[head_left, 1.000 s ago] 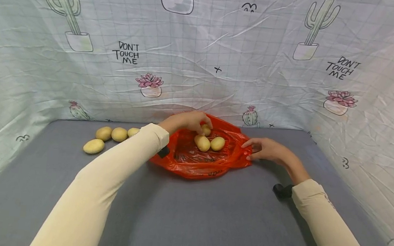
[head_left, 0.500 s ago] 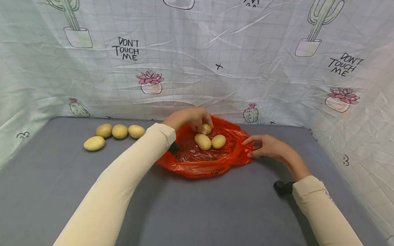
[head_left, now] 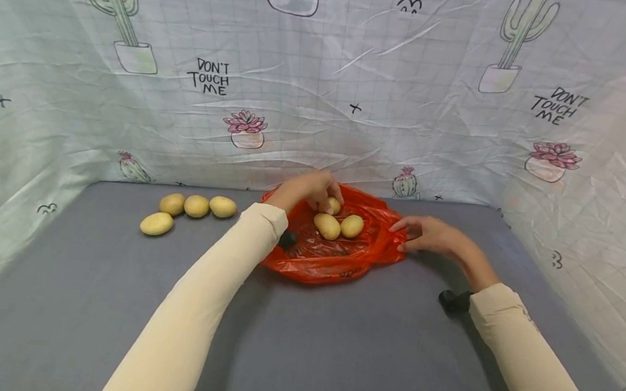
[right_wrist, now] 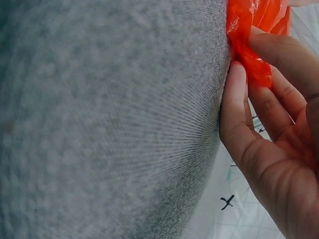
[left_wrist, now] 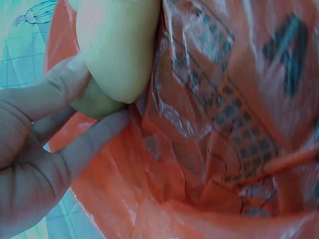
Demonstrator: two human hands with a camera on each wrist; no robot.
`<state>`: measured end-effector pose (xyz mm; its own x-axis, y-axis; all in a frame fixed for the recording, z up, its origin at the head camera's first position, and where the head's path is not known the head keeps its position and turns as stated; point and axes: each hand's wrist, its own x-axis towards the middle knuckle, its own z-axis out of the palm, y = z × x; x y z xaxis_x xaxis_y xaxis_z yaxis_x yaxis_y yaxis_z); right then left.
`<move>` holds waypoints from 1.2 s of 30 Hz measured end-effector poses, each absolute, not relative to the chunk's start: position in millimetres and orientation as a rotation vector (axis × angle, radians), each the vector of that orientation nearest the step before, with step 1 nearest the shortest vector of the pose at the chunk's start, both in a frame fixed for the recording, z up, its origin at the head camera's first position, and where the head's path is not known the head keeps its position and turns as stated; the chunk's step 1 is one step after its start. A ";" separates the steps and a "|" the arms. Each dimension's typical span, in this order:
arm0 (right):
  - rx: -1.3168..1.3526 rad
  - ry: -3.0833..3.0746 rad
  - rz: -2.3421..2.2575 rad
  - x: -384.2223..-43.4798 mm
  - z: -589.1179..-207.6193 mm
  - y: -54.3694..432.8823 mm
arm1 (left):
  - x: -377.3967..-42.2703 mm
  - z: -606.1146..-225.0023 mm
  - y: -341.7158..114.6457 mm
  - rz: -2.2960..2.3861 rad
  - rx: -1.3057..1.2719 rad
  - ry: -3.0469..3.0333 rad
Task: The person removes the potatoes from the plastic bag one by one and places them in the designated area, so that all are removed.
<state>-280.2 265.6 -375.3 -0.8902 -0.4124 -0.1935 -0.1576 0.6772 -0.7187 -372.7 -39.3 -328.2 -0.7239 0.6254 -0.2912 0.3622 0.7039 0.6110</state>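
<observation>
A red plastic bag (head_left: 314,270) lies spread on the table with its mouth up. Three potatoes sit together inside: a front one (head_left: 327,226), one to its right (head_left: 352,226) and a rear one (head_left: 334,206). My left hand (head_left: 313,190) reaches in over the bag's back left side and holds the rear potato between thumb and fingers. In the left wrist view the front potato (left_wrist: 119,45) partly covers the held potato (left_wrist: 97,102). At the bag's right edge, my right hand (head_left: 433,236) pinches the red plastic (right_wrist: 256,62) between thumb and fingers.
Left of the bag on the grey table (head_left: 333,352) are several more potatoes: three in a row along the back, one of them a middle potato (head_left: 196,206), and a paler potato (head_left: 156,224) in front. A cactus-print cloth (head_left: 322,84) rises behind the table.
My left forearm has shifted right, uncovering the bag's left side and the right end of the potato row. Both hands keep their places at the rear potato and bag edge.
</observation>
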 end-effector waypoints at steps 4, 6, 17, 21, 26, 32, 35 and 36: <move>-0.458 2.553 -1.041 -280.5 -372.5 265.9 | -372.5 -327.9 -37.5 0.766 0.703 2.429; -0.460 2.559 -1.028 -280.5 -372.3 267.6 | -372.5 -328.2 -36.3 0.760 0.706 2.443; -0.437 2.560 -1.027 -282.6 -375.6 265.9 | -372.9 -335.0 -37.2 0.777 0.692 2.520; -0.414 2.564 -1.019 -284.7 -377.3 265.1 | -374.4 -336.0 -38.2 0.780 0.702 2.522; -0.424 2.573 -1.019 -281.4 -376.6 270.5 | -374.8 -337.2 -34.8 0.794 0.727 2.514; -0.468 2.601 -0.991 -278.8 -373.4 272.1 | -375.9 -341.8 -42.5 0.879 0.782 2.494; -0.483 2.608 -0.969 -279.5 -373.5 270.2 | -375.4 -344.9 -51.0 0.887 0.843 2.508; -0.477 2.608 -0.970 -279.8 -373.8 269.5 | -375.0 -346.0 -53.7 0.894 0.866 2.512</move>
